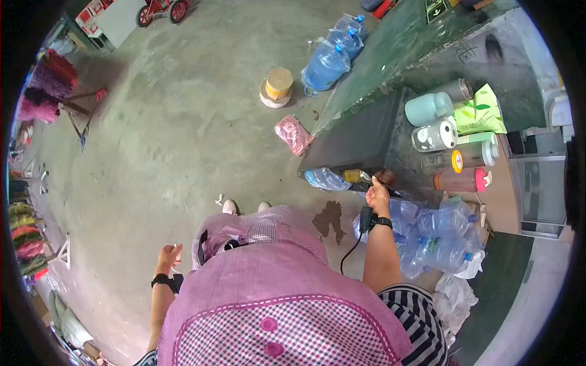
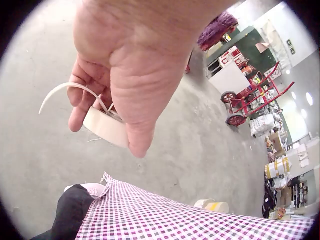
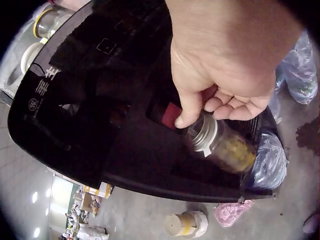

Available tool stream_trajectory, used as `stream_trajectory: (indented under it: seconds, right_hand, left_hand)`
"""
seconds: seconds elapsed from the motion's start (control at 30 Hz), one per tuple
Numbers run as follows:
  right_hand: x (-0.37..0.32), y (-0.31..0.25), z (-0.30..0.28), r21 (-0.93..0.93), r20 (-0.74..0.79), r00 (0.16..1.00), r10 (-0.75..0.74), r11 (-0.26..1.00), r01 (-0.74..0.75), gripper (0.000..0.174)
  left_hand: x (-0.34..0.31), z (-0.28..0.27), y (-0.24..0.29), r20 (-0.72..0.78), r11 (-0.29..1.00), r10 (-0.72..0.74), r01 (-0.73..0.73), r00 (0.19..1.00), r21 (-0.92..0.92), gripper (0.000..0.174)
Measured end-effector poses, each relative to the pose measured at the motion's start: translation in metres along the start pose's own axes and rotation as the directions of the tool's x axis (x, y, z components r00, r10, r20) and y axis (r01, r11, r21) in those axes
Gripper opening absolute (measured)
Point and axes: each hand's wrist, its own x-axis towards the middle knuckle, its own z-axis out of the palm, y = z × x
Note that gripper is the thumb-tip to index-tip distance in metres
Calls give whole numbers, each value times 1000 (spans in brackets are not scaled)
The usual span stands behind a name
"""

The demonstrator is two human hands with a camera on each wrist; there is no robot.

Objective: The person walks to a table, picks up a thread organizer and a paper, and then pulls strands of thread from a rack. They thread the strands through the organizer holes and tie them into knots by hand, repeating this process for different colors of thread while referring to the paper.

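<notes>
My left hand [image 2: 130, 75] hangs beside the pink apron and holds a white round cap [image 2: 106, 129] with a thin curved strap [image 2: 65, 87] sticking out. On the right side, my right hand [image 1: 378, 196] is at the front of a black water dispenser [image 3: 65, 120]. Its thumb presses at a red tab [image 3: 171, 115] on the dispenser, while the other fingers curl loosely above the mouth of a clear bottle [image 3: 227, 150]. That bottle has no cap on, stands in the dispenser's recess and has yellowish bits inside.
Several bottles, such as a pale blue one [image 1: 424, 110], stand on top of the dispenser beside a green packet [image 1: 482, 113]. Large water jugs [image 1: 448, 221] are heaped right of me; others [image 1: 326, 64] line the wall. A yellow-banded roll [image 1: 279, 83] and pink packet [image 1: 294, 134] are on the floor.
</notes>
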Motion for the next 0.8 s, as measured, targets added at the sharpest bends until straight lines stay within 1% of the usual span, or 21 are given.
stream_trajectory:
  seconds: [0.1, 0.17, 0.3, 0.37, 0.47, 0.5, 0.57, 0.67, 0.8]
  right_hand:
    - [-5, 0, -3, -7, 23, 1000, 3, 1000, -3, 23]
    - [-9, -6, 3, -18, 4, 997, 76, 997, -76, 25]
    - [6, 2, -1, -30, -15, 998, 63, 998, -63, 24]
    - [12, 3, -3, -13, 31, 998, 51, 999, -51, 25]
    - [13, 1, -3, -34, 52, 997, 62, 998, -60, 24]
    - [10, -2, -2, -34, 56, 997, 60, 998, -58, 24]
    - [3, -5, 1, -46, 25, 994, 108, 993, -107, 22]
    - [4, -4, -1, -23, 33, 995, 91, 996, -91, 21]
    - [-7, -6, 2, -17, 68, 995, 68, 998, -67, 21]
  left_hand:
    - [-5, 0, -3, 17, 1000, 10, -10, 1000, 2, 50]
    - [-6, 2, 2, 31, 1000, 2, -2, 1000, 4, 50]
    - [-12, 2, 8, -7, 1000, 7, -7, 1000, -4, 50]
    - [-12, 3, 11, 8, 1000, 6, -6, 1000, 19, 50]
    - [-16, 5, 21, -14, 1000, -2, 2, 1000, 9, 51]
    - [-16, 6, 22, -15, 1000, 0, 0, 1000, 6, 51]
    - [-16, 6, 21, -19, 1000, -6, 6, 1000, 1, 53]
    - [-17, 8, 18, -9, 999, 25, -25, 1000, -32, 54]
    - [-24, 12, 14, -26, 999, 20, -21, 999, -43, 54]
